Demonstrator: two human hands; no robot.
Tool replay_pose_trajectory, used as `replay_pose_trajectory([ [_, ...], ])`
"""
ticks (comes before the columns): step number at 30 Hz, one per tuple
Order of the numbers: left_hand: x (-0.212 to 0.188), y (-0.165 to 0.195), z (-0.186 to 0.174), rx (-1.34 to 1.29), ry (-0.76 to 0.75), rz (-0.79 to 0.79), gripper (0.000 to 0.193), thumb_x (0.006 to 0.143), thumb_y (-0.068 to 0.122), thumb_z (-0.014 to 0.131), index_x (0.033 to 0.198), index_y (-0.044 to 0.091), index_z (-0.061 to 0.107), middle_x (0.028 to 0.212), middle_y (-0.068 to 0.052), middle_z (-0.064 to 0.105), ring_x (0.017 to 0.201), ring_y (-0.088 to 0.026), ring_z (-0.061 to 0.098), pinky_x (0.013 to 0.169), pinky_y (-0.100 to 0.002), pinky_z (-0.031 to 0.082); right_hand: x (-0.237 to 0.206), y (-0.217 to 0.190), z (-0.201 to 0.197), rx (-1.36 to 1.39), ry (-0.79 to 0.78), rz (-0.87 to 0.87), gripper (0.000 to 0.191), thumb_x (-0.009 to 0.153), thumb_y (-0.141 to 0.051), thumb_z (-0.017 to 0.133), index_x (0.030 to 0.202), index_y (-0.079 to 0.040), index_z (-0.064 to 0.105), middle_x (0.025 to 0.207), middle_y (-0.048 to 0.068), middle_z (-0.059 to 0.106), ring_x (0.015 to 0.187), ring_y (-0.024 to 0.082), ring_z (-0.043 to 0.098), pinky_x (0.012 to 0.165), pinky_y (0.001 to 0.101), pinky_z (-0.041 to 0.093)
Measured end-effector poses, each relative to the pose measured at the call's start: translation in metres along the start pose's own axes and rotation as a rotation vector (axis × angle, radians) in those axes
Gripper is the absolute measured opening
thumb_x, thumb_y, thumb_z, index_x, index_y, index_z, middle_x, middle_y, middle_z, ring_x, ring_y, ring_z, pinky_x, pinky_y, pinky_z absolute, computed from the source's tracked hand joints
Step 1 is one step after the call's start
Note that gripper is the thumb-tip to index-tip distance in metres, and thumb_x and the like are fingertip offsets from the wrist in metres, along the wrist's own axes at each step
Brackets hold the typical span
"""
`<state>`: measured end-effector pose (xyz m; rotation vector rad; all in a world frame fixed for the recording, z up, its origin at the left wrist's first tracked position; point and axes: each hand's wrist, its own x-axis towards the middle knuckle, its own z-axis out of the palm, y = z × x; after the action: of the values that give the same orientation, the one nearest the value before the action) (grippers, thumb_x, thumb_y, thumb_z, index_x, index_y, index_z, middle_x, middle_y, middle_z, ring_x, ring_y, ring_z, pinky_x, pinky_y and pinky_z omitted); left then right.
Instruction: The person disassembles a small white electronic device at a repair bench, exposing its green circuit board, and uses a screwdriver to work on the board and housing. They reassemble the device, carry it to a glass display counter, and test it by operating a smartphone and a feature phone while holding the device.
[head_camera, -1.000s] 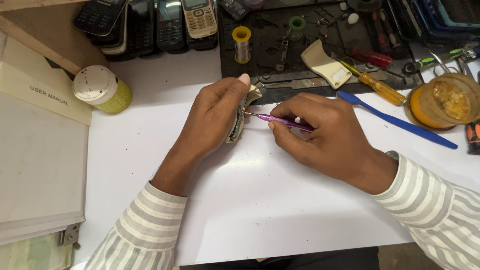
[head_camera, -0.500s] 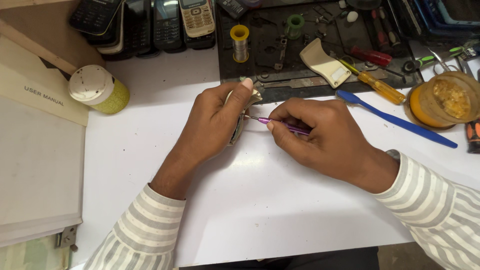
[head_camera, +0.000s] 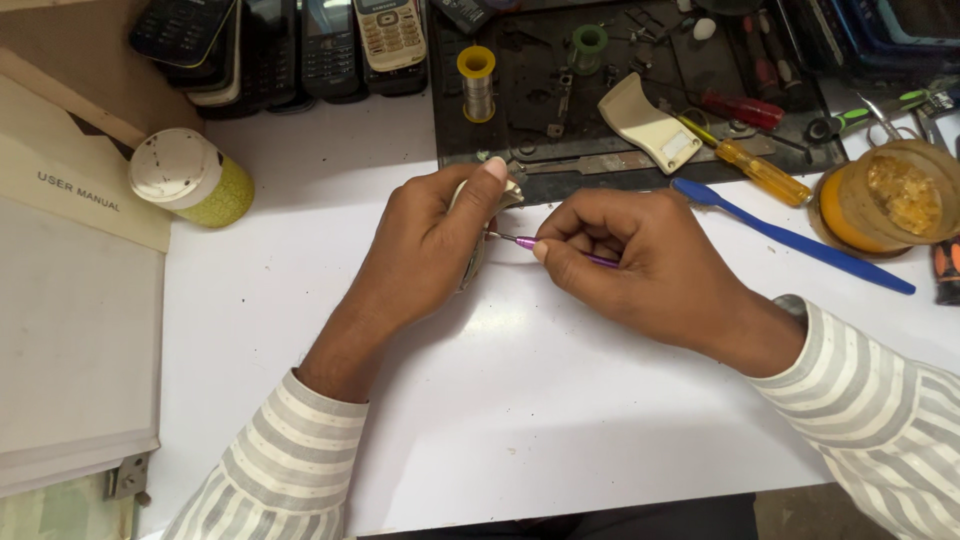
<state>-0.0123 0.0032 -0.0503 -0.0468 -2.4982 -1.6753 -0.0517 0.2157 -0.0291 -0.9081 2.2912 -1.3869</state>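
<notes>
I judged unscrewing underway: my left hand (head_camera: 425, 245) clasped a small silvery device (head_camera: 470, 262) on edge, my right hand (head_camera: 640, 265) pinched a slim purple screwdriver (head_camera: 527, 242) (tip hidden), needing steady turning next.

Bare white tabletop (head_camera: 560, 420) below hands

Solder spool (head_camera: 477, 80) behind the hands (head_camera: 430, 245), jar (head_camera: 190, 177) to their left

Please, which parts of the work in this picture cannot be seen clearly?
- Held device, head view: mostly covered by the left hand; its kind cannot be told.
- Purple screwdriver: its handle is hidden in the right hand; tip contact too small to see.
- Black tool: cut off by the right edge.
</notes>
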Motion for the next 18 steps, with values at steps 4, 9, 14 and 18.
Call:
replay_pose_trajectory([
  [4,0.000,-0.002,0.000,-0.105,-0.010,-0.098,0.055,0.104,0.048,0.048,0.093,0.002,0.074,0.073,-0.001,0.062,0.070,-0.009,0.056,0.062,-0.027,0.048,-0.001,-0.002,-0.002,-0.135,0.054,-0.114,0.014,0.091,-0.014,0.072,0.096,-0.001,0.075,0.074,0.000,0.073,0.063,0.004,0.063,0.053,0.0204,0.049],
  [9,0.006,0.000,-0.001,-0.340,-0.015,-0.196,0.057,0.104,0.051,0.039,0.102,0.004,0.072,0.071,-0.003,0.066,0.057,-0.009,0.062,0.048,-0.026,0.053,0.000,-0.002,-0.001,-0.154,0.062,-0.156,0.013,0.092,-0.013,0.071,0.099,-0.002,0.072,0.078,0.001,0.073,0.065,0.005,0.064,0.054,0.0211,0.050],
  [14,0.003,0.009,-0.005,-0.613,-0.041,-0.222,0.059,0.105,0.051,0.036,0.109,0.000,0.066,0.073,-0.006,0.067,0.051,-0.013,0.066,0.042,-0.027,0.057,-0.003,-0.001,0.000,-0.120,0.096,-0.211,0.014,0.092,-0.008,0.071,0.101,-0.001,0.064,0.078,0.000,0.064,0.063,0.004,0.053,0.053,0.0209,0.043],
  [18,-0.002,0.015,-0.003,-0.723,-0.068,-0.217,0.064,0.101,0.057,0.039,0.110,-0.001,0.064,0.075,-0.007,0.068,0.054,-0.014,0.068,0.044,-0.029,0.059,-0.006,-0.001,0.002,-0.095,0.145,-0.245,0.015,0.091,-0.005,0.072,0.102,0.000,0.062,0.072,-0.001,0.056,0.058,0.002,0.043,0.051,0.0214,0.034],
])
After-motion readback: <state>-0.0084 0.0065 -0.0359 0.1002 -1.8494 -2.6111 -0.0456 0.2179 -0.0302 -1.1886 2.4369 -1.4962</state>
